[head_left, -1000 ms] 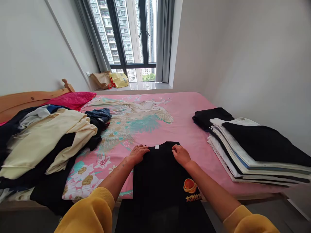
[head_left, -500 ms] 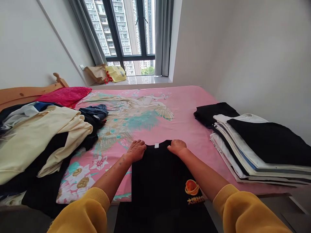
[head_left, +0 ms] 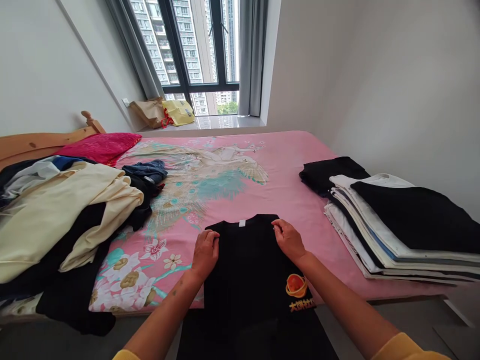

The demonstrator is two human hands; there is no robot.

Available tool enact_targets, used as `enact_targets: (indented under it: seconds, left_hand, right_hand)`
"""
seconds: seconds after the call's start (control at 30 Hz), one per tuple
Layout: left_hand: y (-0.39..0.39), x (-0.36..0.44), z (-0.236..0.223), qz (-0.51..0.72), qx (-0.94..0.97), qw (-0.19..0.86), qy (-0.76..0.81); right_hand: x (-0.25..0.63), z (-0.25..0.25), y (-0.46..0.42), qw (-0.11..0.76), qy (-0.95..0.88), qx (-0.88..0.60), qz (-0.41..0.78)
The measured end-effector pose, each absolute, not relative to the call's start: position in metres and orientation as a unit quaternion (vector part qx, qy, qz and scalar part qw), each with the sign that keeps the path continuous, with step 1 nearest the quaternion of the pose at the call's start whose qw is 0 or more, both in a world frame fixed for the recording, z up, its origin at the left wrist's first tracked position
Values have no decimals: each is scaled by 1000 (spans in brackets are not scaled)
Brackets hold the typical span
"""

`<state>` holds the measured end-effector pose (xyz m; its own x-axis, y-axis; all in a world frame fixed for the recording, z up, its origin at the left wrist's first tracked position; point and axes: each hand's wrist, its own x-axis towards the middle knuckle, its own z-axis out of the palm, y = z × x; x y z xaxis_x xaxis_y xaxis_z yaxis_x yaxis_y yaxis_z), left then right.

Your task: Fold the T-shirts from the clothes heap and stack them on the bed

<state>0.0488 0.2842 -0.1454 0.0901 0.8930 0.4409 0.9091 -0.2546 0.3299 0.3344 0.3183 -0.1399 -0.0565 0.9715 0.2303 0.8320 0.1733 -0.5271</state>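
A black T-shirt (head_left: 247,270) lies folded lengthwise on the near edge of the pink bed, its lower part hanging over the edge. It bears an orange print (head_left: 297,292) at the lower right and a white label at the collar. My left hand (head_left: 205,252) pinches the shirt's left edge just below the shoulder. On the right edge near the collar, my right hand (head_left: 288,238) grips the cloth with curled fingers.
A heap of unfolded cream and black clothes (head_left: 63,220) covers the bed's left side. A stack of folded black and white garments (head_left: 390,225) sits at the right. A red pillow (head_left: 101,146) lies by the wooden headboard. Bags stand on the window sill (head_left: 165,112).
Both hands slid from the collar corners back toward me along the shirt's side edges. My arms pulled back, so the yellow sleeves have mostly left the view.
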Motion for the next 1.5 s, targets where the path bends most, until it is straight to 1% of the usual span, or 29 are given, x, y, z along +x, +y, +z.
enact_targets:
  seconds: [0.03,0.07,0.1,0.17,0.3,0.37,0.47,0.53,0.63,0.7,0.83,1.03,1.1,1.13,1.17,1.23,1.3,1.37,1.5]
  left_hand:
    - [274,53,-150,-302,-742,-2,-598]
    - [266,59,-156,-305,-751,-16,-586]
    - [260,65,-161,-292,-760,-24,-580]
    - [254,77,-169,-244,-766,-27,-595]
    - [258,93,-174,-126,-741,-31,-659]
    - [260,96,-172,-100,-730,-27,-676]
    - [258,99,-168,-85,-722,-10,-686]
    - [257,100,-168,-70,-723,-10,-687]
    - [263,97,-166,-56,-720,-19,-692]
    - [271,92,-165,-53,-715,-30,-697]
    - [291,78,-163,-54,-705,-61,-705]
    - [313,71,-163,-99,-674,-116,-723]
    - [315,68,-163,-140,-654,-134,-731]
    - [314,64,-164,-174,-640,-142,-735]
    - [311,59,-164,-218,-622,-151,-737]
    - [296,44,-167,-315,-573,-174,-737]
    - [269,25,-173,-377,-537,-191,-730]
    - [232,11,-181,-385,-543,-185,-723]
    - [161,12,-192,-371,-585,-142,-708]
  right_hand:
    - [336,-148,309,310,-723,-606,117]
    - [336,-156,300,327,-736,-583,108]
    - [334,-164,293,317,-754,-566,101]
    - [327,-176,285,255,-779,-566,86]
    - [313,-180,287,101,-744,-656,81]
    - [308,-176,288,69,-732,-674,77]
    - [303,-171,287,68,-756,-647,65]
    - [300,-171,286,58,-769,-630,85]
    - [298,-172,291,53,-755,-644,109]
    - [300,-171,299,60,-741,-659,112]
    - [306,-172,319,37,-729,-669,137]
    - [304,-179,339,48,-718,-679,145]
    - [306,-179,341,71,-713,-681,153]
    - [309,-179,340,96,-708,-682,155]
    - [315,-181,337,133,-700,-685,154]
    - [335,-186,326,233,-673,-688,140]
    - [362,-196,304,336,-637,-683,123]
    - [389,-207,273,402,-611,-672,119]
    - [420,-219,203,450,-580,-663,146]
